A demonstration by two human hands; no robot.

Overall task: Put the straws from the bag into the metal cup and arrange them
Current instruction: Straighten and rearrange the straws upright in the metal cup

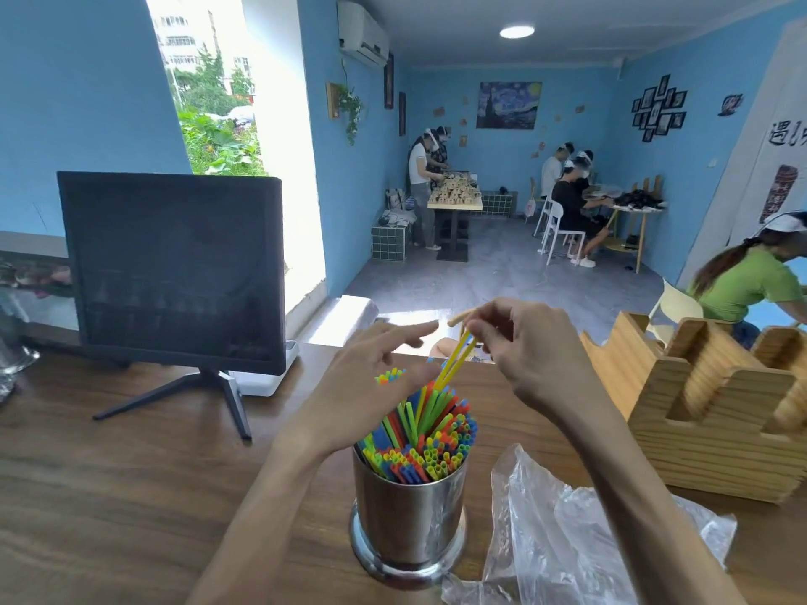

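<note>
A shiny metal cup (pixel 408 524) stands on the wooden table near the front edge, packed with several coloured straws (pixel 430 447). Above it my right hand (pixel 522 347) pinches a few yellow and blue straws (pixel 454 364) whose lower ends reach down into the bunch. To the left of the cup, my left hand (pixel 371 377) hovers with fingers spread and relaxed, a few straw tips (pixel 388 377) showing behind its palm. The clear plastic bag (pixel 563 534) lies crumpled on the table right of the cup.
A black monitor (pixel 174 272) on a stand occupies the table's back left. A wooden holder (pixel 716 417) sits at the right. Glassware (pixel 13 342) is at the far left edge. Several people work at tables farther back in the room.
</note>
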